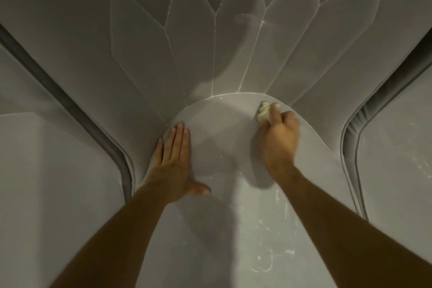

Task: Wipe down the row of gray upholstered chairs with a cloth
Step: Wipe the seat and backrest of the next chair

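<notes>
Both arms outstretched; left hand [174, 161] flat, fingers straight, thumb spread; right hand [279, 140] gripping a cloth [264, 112]

gray padding all around here: the quilted back [210, 18] fans out in long petal-shaped panels with pale seams. a dark gap [70, 107] runs down the left beside the neighbouring seat [46, 182], a second gap [350, 133] on the right before the next seat [397, 159]. dim light, soft shadows.

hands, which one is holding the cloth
The right hand, curled round the pale cloth near the back edge of the seat; the left hand lies flat on the seat with straight fingers, holding nothing.
</notes>
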{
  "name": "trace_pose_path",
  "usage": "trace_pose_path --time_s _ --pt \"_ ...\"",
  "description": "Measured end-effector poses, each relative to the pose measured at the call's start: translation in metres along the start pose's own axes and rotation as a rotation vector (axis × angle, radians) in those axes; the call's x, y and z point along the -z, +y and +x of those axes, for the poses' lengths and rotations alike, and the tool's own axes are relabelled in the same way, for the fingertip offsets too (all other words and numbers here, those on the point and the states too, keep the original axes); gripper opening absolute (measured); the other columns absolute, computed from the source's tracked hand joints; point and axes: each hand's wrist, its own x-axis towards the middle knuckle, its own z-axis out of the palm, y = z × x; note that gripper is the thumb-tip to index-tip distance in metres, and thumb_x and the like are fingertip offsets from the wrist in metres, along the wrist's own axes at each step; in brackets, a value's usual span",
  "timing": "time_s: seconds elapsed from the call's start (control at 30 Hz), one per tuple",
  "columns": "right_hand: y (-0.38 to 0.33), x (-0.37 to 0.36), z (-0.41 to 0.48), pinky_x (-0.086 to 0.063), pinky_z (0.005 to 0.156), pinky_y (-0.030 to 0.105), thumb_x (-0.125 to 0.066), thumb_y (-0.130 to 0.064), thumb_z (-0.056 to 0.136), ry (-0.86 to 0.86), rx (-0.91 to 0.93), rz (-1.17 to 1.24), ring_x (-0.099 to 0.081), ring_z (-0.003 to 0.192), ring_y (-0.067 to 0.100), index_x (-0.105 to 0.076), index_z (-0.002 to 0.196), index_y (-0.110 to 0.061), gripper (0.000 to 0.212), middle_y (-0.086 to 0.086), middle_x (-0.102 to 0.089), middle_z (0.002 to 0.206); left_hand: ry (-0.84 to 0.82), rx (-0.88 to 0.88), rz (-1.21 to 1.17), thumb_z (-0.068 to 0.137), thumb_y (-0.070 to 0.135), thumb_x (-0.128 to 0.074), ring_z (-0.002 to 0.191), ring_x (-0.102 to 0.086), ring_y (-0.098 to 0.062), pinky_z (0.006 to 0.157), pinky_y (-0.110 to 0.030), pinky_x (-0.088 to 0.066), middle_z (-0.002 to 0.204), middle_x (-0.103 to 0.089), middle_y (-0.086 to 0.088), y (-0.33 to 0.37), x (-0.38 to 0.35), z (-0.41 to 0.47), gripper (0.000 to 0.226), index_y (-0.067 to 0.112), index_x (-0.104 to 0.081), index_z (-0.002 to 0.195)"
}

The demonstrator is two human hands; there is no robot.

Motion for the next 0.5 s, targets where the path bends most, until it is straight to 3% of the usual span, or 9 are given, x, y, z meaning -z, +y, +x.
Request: trace_pose_path --time_s 0.17,0.27,0.37,0.43,0.5 --pt "-0.039 -0.031 -0.048 -0.041 0.073 0.036 -0.057 -0.010 0.070 -0.239 0.447 -0.003 -0.053 0.076 0.033 -0.068 0.106 -0.005 0.038 0.016 -0.061 0.086 0.059 -0.013 -0.022 0.061 0.085 -0.052 0.133 0.040 -0.019 0.110 -0.036 0.023 0.130 0.056 -0.002 0.000 -0.006 -0.001 0.140 0.015 0.055 0.117" --pt "-0.045 -0.019 -0.023 -0.050 0.074 0.040 -0.055 -0.007 0.079 -0.157 0.323 0.074 -0.055 0.081 0.038 -0.064 0.114 -0.004 0.037 0.020 -0.059 0.093 0.120 -0.044 -0.101 0.057 0.083 -0.056 0.134 0.037 -0.015 0.108 -0.028 0.027 0.135 0.050 0.002 -0.006 -0.007 -0.003 0.141 0.017 0.048 0.125" --pt "-0.044 -0.017 0.016 -0.035 0.092 0.038 -0.050 -0.013 0.092 -0.105 0.198 -0.009 -0.045 0.108 0.035 -0.052 0.131 -0.008 0.039 0.018 -0.051 0.117 0.172 -0.073 -0.118 0.047 0.091 -0.041 0.142 0.027 -0.017 0.109 -0.025 0.028 0.147 0.038 -0.001 -0.011 -0.014 0.000 0.142 0.018 0.042 0.137" --pt "-0.047 -0.024 0.026 -0.031 0.095 0.037 -0.047 -0.015 0.095 -0.136 0.174 -0.074 -0.042 0.114 0.033 -0.050 0.132 -0.009 0.038 0.017 -0.049 0.125 0.179 -0.064 -0.084 0.046 0.093 -0.035 0.145 0.010 -0.021 0.114 -0.028 0.019 0.156 0.016 -0.010 -0.013 -0.021 0.004 0.139 0.017 0.024 0.146" --pt "-0.061 -0.036 0.017 -0.037 0.089 0.040 -0.047 -0.013 0.090 -0.152 0.200 -0.104 -0.048 0.106 0.038 -0.055 0.126 -0.006 0.038 0.019 -0.054 0.119 0.154 -0.057 -0.082 0.049 0.093 -0.034 0.143 -0.007 -0.027 0.116 -0.033 0.007 0.157 -0.008 -0.020 -0.016 -0.026 0.007 0.139 0.005 0.002 0.150"
